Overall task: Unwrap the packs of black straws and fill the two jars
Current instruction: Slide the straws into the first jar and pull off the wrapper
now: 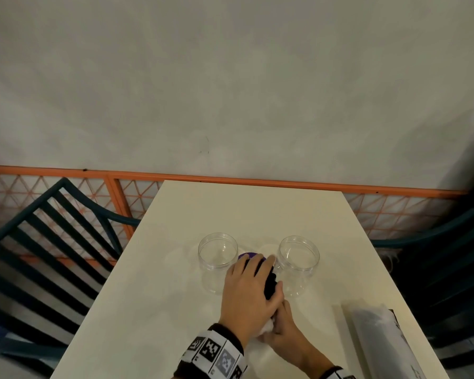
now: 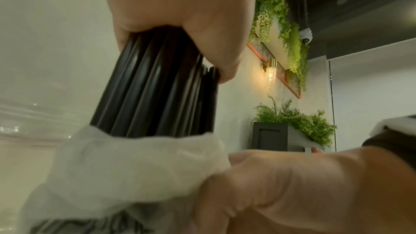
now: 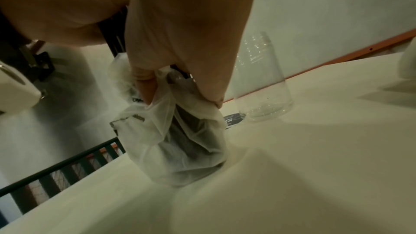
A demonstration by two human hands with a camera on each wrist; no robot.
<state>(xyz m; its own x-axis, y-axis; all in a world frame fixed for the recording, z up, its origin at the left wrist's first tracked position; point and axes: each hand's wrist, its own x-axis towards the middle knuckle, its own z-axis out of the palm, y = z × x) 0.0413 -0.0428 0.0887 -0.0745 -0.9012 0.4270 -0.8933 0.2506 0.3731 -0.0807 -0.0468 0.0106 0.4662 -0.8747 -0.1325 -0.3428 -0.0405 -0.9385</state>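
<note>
Two clear jars without lids stand on the cream table [image 1: 257, 209], the left jar [image 1: 218, 258] and the right jar [image 1: 298, 262]. Between them my left hand [image 1: 251, 283] grips the upper part of a bundle of black straws [image 1: 271, 285]. In the left wrist view the straws [image 2: 157, 86] stick out of a thin white wrapper [image 2: 135, 163]. My right hand [image 1: 282, 321], just below the left, pinches the bunched wrapper [image 3: 180, 145], whose bottom end rests on the table. One jar [image 3: 263, 81] stands just behind it.
A second wrapped pack [image 1: 378, 340] lies at the table's near right edge. Something purple [image 1: 248, 255] shows behind my left hand's fingertips. A dark slatted chair [image 1: 52, 242] stands left of the table and another [image 1: 449, 269] on the right. An orange rail [image 1: 257, 181] lines the wall.
</note>
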